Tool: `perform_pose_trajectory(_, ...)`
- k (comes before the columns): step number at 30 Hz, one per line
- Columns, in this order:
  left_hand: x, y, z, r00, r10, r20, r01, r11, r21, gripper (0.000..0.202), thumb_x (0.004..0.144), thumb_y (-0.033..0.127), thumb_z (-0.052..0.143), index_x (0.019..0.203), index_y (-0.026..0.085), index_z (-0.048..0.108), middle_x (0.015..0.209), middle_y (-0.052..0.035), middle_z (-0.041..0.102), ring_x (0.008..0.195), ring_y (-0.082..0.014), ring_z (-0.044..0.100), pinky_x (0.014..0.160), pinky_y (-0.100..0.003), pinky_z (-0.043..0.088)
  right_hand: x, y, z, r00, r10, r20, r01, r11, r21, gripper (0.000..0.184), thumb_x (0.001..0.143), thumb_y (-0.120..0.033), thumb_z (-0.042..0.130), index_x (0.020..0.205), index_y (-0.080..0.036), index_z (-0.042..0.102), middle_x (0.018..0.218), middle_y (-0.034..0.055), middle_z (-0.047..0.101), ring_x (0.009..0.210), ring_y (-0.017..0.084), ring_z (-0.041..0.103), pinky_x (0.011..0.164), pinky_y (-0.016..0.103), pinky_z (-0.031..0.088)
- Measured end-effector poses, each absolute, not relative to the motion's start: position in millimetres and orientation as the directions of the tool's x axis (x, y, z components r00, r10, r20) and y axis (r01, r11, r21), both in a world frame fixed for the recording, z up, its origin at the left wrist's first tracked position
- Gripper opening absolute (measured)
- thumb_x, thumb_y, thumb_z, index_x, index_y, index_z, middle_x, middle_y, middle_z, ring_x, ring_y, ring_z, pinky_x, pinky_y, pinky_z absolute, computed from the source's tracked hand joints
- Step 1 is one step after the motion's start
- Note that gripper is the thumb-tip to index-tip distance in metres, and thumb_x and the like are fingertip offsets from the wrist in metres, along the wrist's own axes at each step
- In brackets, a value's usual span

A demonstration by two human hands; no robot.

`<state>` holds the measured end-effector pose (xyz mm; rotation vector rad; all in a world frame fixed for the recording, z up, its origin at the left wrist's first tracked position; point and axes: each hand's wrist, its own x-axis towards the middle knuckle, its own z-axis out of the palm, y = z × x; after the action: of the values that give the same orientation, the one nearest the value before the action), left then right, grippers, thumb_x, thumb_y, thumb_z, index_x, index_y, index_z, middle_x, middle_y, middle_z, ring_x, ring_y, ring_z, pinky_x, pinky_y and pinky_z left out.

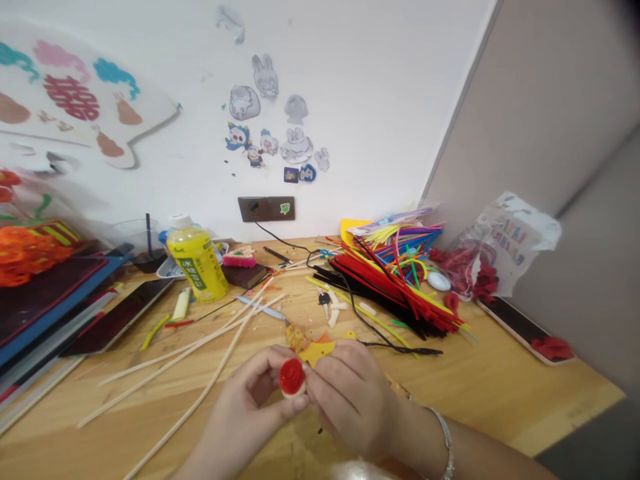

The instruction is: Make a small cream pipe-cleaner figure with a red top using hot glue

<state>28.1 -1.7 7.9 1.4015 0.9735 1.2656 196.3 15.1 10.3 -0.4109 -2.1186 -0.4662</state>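
A small red coiled flower (291, 377) made of fuzzy wire sits between my two hands, low in the middle of the view. My left hand (250, 407) pinches it from below with thumb and fingers closed. My right hand (350, 393) is closed against its right side, fingers curled round it. A silver bracelet (445, 437) is on my right wrist. Just behind the hands lies a yellow cut-out piece (320, 348) on the wooden table (500, 380).
A heap of coloured pipe cleaners (400, 273) lies at the right rear. Long thin wooden sticks (200, 347) cross the table's middle. A yellow bottle (199, 263), a black cable (360, 313), a plastic bag (500, 247) of red pieces and stacked trays (50, 300) at left surround the work area.
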Motion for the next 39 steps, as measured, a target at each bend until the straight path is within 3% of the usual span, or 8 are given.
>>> perform_pose_trajectory(39,28.0,-2.3,7.0,0.145,0.966,0.212,-0.055,-0.206,0.977,0.016,0.061,0.015,0.076,0.064,0.019,0.061,0.067,0.0018,0.062,0.067,-0.015,0.058,0.064,-0.023,0.048,195.7,14.5,7.3,-0.532,0.121,0.838,0.459,0.873,0.166,0.014,0.081,-0.007,0.046,0.086,-0.005,0.059,0.068,0.0085,0.058,0.064,0.019,0.051,0.06,0.034,0.044)
